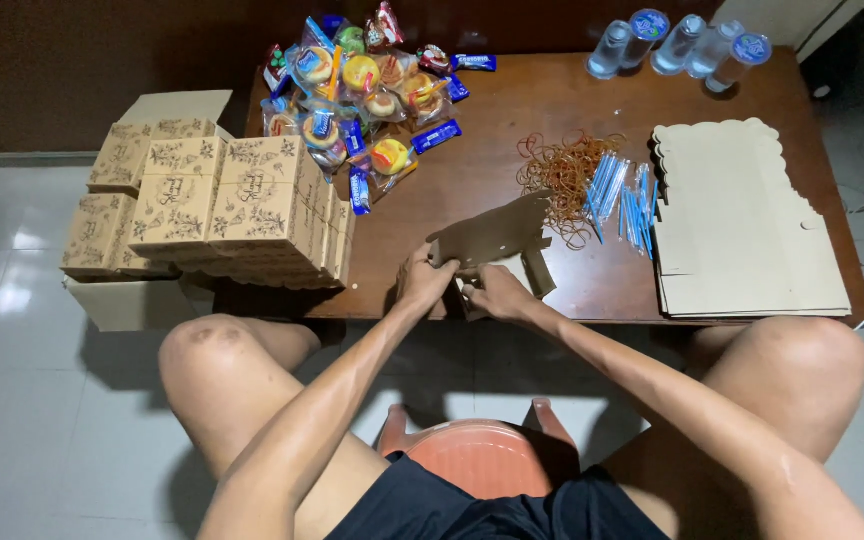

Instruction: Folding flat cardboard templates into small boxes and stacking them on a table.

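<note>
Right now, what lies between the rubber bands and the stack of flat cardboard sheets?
In the head view, a loose bunch of blue-wrapped straws lies on the table between the rubber bands and the flat cardboard stack.

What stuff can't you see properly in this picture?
Head view only:
- Brown cardboard box blank: both hands, left hand and right hand, cover its near edge, so the fold there is hidden.
- Clear plastic water cups: the top edge cuts them off.
- Pile of wrapped snacks: too small to tell what each is.
- Open carton beside the wooden table: the stacked printed boxes hide its inside.
</note>
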